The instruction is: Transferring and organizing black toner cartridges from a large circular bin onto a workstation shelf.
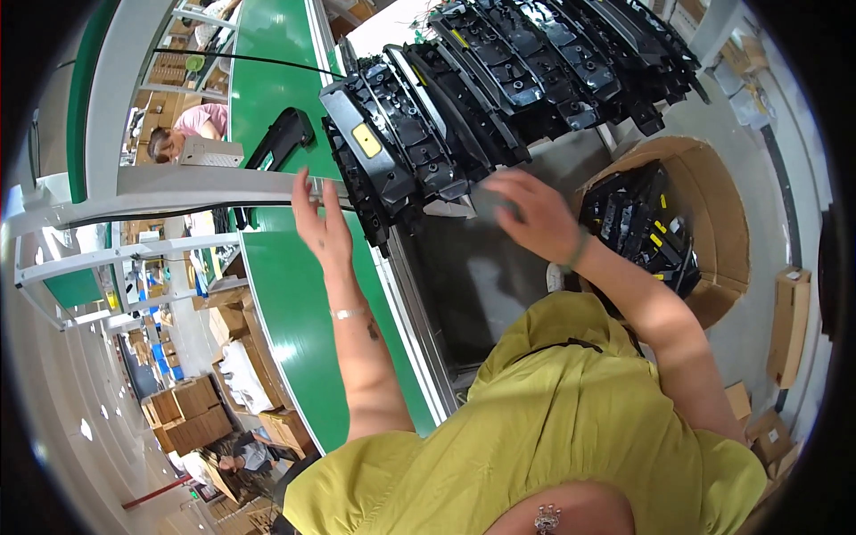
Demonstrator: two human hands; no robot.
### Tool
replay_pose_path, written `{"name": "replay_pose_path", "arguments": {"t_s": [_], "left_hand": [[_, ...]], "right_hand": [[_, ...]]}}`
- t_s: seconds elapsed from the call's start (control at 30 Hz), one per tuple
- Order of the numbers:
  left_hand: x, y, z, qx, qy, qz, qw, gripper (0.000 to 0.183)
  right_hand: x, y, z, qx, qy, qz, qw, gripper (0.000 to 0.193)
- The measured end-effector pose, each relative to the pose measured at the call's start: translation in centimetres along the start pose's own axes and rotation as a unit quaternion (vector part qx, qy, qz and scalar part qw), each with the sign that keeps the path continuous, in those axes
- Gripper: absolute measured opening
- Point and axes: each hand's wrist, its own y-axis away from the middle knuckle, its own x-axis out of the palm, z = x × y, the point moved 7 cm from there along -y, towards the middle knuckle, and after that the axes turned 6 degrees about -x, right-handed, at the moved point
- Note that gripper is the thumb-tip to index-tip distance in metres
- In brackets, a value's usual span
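Only the head view to go on from where I'm sitting, so here's what I get from it. The long black plastic panels with ribs and silvery strips (385, 176) are lined up side by side in a packed row at the top, the closest carrying a rectangular yellow sticker (366, 141). My left hand (328, 234) is empty, fingers spread, just beside the row's left end, near the long glossy green table (308, 312). My right hand (544, 214) is at the row's near ends with bent fingers, but it's smeared by blur, so I can't tell if it's gripping or touching anything.

How far along? My read is midway at best: the row looks neatly set out, a single long black plastic piece (283, 140) lies apart on the green table, and more black parts (629, 218) sit jumbled in the big round-sided brown cardboard bin (724, 223). Nothing shows me which pile is done and which is waiting, so don't quote me.

Hard to make out: the row's far end is bunched up, its support is mostly covered, and the bin's lower contents are buried.
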Motion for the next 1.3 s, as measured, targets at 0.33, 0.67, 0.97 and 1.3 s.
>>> {"name": "replay_pose_path", "arguments": {"t_s": [0.33, 0.67, 0.97, 1.3], "left_hand": [[5.0, 7.5, -9.0, 0.203, -0.084, -0.025, 0.975, 0.039], [33.8, 27.5, -15.6, 0.141, 0.040, 0.589, 0.795, 0.035], [54.6, 51.0, 15.9, -0.614, -0.027, 0.518, 0.595, 0.064], [67.7, 54.8, 31.3, -0.557, -0.174, 0.280, 0.762, 0.083]], "right_hand": [[-10.5, 31.6, -11.4, 0.479, 0.054, 0.061, 0.874, 0.018], [-14.0, 46.9, -16.0, 0.619, 0.072, -0.012, 0.782, 0.021], [-13.2, 55.8, -34.6, 0.650, 0.029, 0.135, 0.747, 0.032], [-3.4, 59.6, -54.4, 0.706, 0.097, -0.034, 0.701, 0.076]]}}
